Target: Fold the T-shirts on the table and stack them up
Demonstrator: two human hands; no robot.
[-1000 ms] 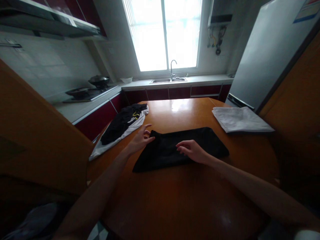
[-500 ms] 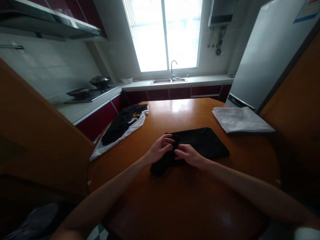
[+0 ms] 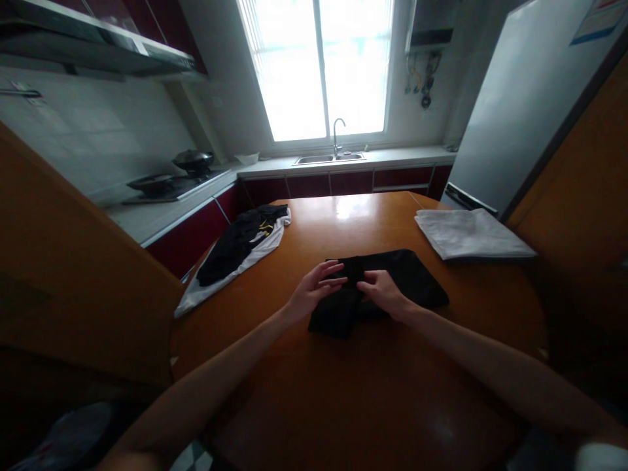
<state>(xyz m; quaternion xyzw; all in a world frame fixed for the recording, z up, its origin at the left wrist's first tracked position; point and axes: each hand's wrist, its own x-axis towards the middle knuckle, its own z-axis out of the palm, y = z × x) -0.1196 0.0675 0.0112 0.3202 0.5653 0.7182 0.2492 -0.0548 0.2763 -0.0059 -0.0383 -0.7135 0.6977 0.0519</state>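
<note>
A folded black garment (image 3: 412, 281) lies on the wooden table in front of me; its exact kind does not show. Its left part is turned over onto itself, with a loose end toward the near side. Over that left part is my left hand (image 3: 314, 288), fingers stretched out and apart. My right hand (image 3: 387, 294) rests at the middle of the garment, its fingers curled and closed on a fold of the dark fabric. The fingertips blend into the black cloth, so the exact grip is hard to see.
On the table's left lies a black and white garment (image 3: 240, 245) with a yellow print. A folded white cloth (image 3: 471, 232) lies at the right. Behind the table (image 3: 318, 229) are a sink (image 3: 314, 159), a stove with pans (image 3: 193, 160) and a fridge (image 3: 510, 111).
The left end of the black garment has shifted to the right and over. My right hand has moved slightly right; my left hand's fingers have straightened.
</note>
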